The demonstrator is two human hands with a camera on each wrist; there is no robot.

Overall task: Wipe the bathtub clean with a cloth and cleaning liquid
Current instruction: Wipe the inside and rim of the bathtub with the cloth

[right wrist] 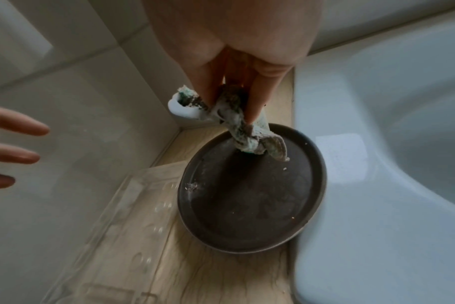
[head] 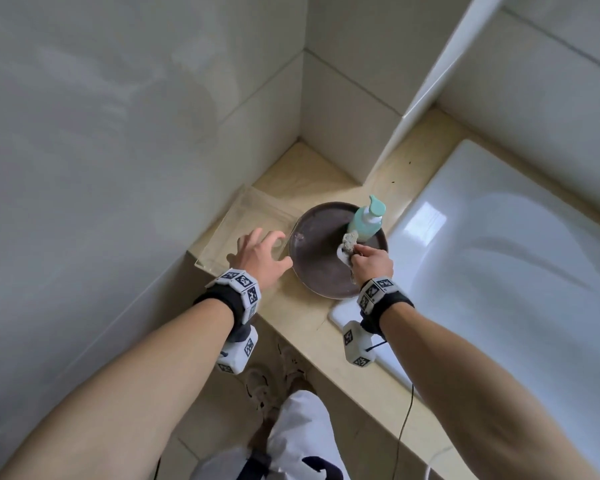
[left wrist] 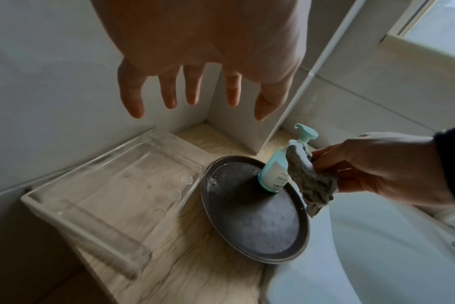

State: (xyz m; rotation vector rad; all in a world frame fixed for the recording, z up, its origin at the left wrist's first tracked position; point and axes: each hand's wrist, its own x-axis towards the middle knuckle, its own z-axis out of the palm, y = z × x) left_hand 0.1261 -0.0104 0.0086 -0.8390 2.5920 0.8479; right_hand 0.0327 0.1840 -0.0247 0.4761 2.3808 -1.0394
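Note:
A teal pump bottle [head: 365,221] [left wrist: 277,172] of cleaning liquid stands at the far edge of a dark round tray [head: 319,268] [left wrist: 249,224] [right wrist: 247,205] on the beige ledge. My right hand [head: 373,263] [left wrist: 372,168] [right wrist: 237,86] pinches a crumpled grey cloth [head: 349,245] [left wrist: 309,185] [right wrist: 244,127] just above the tray, right beside the bottle. My left hand [head: 262,252] [left wrist: 195,88] hovers with fingers spread over the left rim of the tray and holds nothing. The white bathtub [head: 499,258] [right wrist: 390,144] lies to the right.
A clear plastic tray [head: 243,223] [left wrist: 112,185] [right wrist: 133,236] sits on the ledge left of the dark tray, against the tiled wall [head: 118,133]. The ledge corner [head: 302,168] is behind. My legs and shoes [head: 278,386] stand on the floor below.

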